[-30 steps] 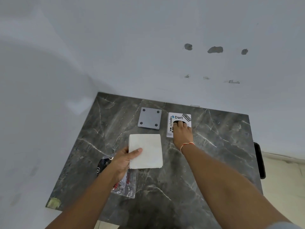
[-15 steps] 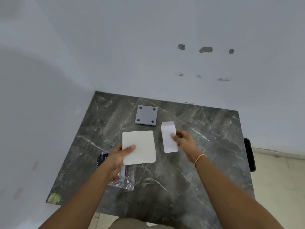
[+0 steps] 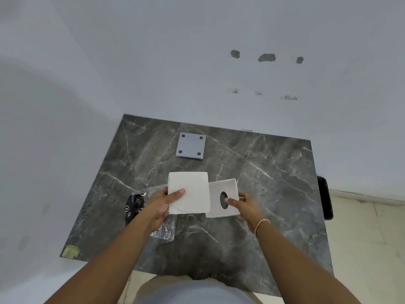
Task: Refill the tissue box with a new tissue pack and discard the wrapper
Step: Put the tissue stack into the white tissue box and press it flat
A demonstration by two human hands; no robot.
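Observation:
A square stack of white tissues (image 3: 190, 191) is held above the table by my left hand (image 3: 163, 204), thumb on top. My right hand (image 3: 243, 206) grips the white tissue box (image 3: 221, 197), turned so that a face with a dark oval opening points up at me. The box's left edge sits just under the stack's right edge. The clear plastic wrapper (image 3: 151, 213) with black and red print lies on the table under my left hand, partly hidden by it. A grey square base plate (image 3: 191, 146) with dark corner pads lies farther back on the table.
The dark marble table (image 3: 274, 183) stands in a corner of white walls. A black object (image 3: 325, 197) hangs by the table's right edge. A yellowish patch (image 3: 70, 251) marks the front left corner. Tiled floor shows on the right.
My right hand lifted the box off the table, brought it toward me and turned it so the oval opening faces up. The tissue stack moved right, next to the box.

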